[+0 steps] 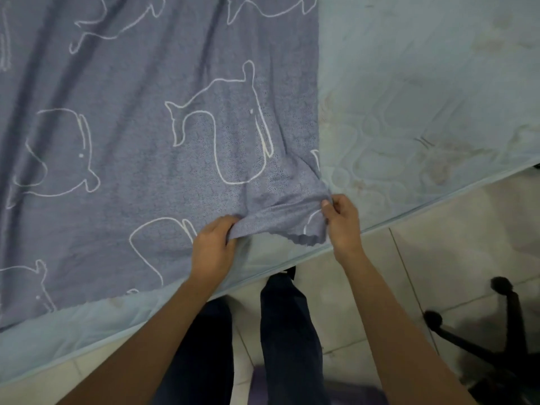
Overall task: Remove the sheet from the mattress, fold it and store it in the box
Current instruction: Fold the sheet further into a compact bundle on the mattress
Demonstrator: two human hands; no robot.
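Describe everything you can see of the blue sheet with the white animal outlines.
The blue-grey sheet is textured cloth printed with white animal outlines. It lies spread and creased over the left part of the pale blue quilted mattress, whose right part is bare. Its near right corner is lifted and bunched, gripped by the left hand and pinched by the right hand.

We note a pale blue quilted mattress [423, 83], stained in patches, its piped edge running diagonally across the view. On it lies a creased blue-grey sheet [131, 112] with white outline animals. It covers the left part, and the right part shows its quilting. The sheet's near corner is bunched and lifted at the mattress edge. Below is a light tiled floor [455, 229]. On it we see a black wheeled chair base [502, 331] at right and dark trouser legs [286, 331] just beside the mattress.
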